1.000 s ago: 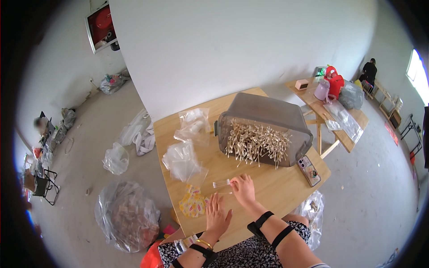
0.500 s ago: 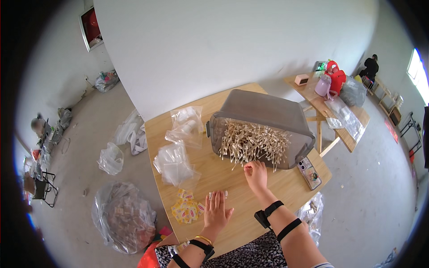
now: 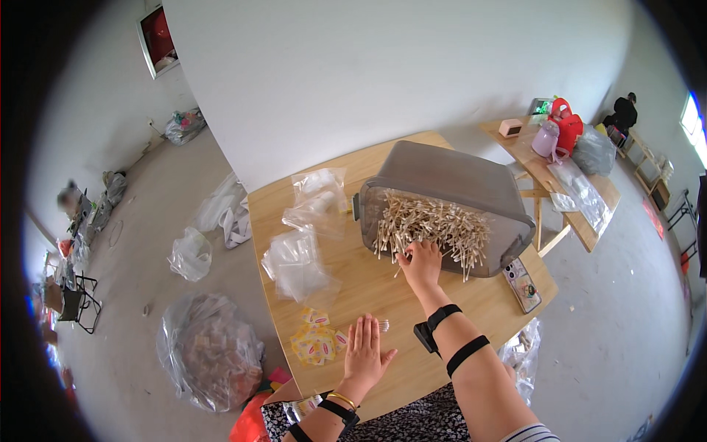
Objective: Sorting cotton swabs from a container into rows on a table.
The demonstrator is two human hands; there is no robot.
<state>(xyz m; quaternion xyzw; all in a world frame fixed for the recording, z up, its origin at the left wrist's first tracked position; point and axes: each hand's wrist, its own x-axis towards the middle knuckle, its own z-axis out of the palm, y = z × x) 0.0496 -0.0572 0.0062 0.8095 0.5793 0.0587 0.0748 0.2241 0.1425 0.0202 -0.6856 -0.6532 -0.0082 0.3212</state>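
Observation:
A grey plastic bin (image 3: 449,173) lies tipped on its side on the wooden table, its mouth facing me. Wooden-stick cotton swabs (image 3: 434,217) fill it in a loose heap and spill over the lower rim. My right hand (image 3: 423,269) is at the heap's front edge, fingers curled among the swabs; its fingertips are partly hidden. My left hand (image 3: 364,353) lies flat on the table with fingers stretched out. A small row of swabs (image 3: 384,325) shows beside its fingertips, partly under them. Small yellow-and-white printed slips (image 3: 315,345) are scattered left of that hand.
Clear plastic bags (image 3: 294,265) lie in stacks on the table's left side. A phone in a patterned case (image 3: 522,284) is at the right edge. A large filled plastic bag (image 3: 210,353) stands on the floor. A second table (image 3: 541,173) holds a pink bottle and red bag.
My right hand has moved forward from the bin's front rim into the swabs. My left hand stays flat, and more of the small swab row shows beside it. The view has shifted slightly.

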